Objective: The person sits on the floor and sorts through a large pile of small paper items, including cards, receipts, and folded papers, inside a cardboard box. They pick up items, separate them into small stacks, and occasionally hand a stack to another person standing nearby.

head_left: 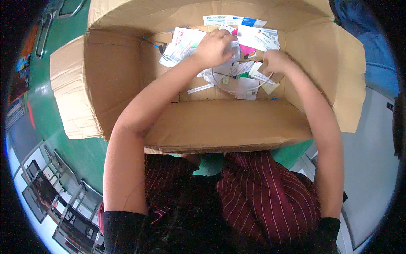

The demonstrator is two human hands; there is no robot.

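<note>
Both my hands reach down into an open cardboard box, among a loose pile of papers and cards. My left hand lies over the middle of the pile, fingers curled downward; what they grip, if anything, is hidden. Beside its wrist is a white printed leaflet. At the pile's right side my right hand has its fingers bent together, just below a white printed card. Between the hands lie a pink piece and several small white labels. A pale thin cord loops below the right hand.
The box's side flaps fold outward at left and right. A dark cord end lies at the pile's left. Green floor surrounds the box at the left, with metal-framed racks or chairs farther down. Blue fabric is at the upper right.
</note>
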